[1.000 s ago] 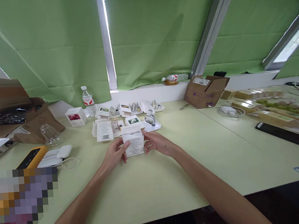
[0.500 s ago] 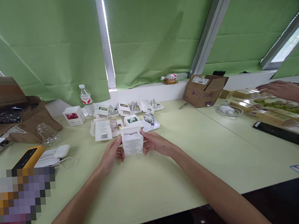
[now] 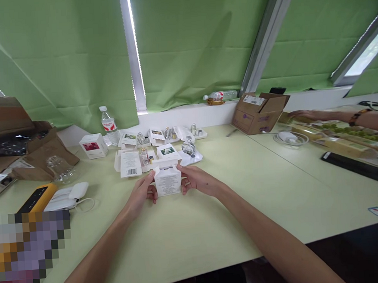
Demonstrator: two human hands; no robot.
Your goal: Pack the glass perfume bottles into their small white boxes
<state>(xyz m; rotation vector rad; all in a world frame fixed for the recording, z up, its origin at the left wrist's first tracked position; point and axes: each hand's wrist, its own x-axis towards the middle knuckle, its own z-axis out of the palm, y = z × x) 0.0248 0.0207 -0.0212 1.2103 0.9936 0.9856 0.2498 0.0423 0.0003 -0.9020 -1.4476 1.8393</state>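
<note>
Box (image 3: 168, 185): upright at the near middle of the desk (image 3: 182, 232), held between the hands, its top seemingly unclosed; cannot tell whether its base touches down.
Left hand (image 3: 143, 191): partly curled, thumb at the upper left edge, gripping that side; squeezing harder could buckle the card.
Bottle (image 3: 144, 156): stands just behind; a backward shove of the box might topple it.
Right hand (image 3: 194, 180): half-bent, holding the right side; uneven pressure could skew or crease the top.
</note>
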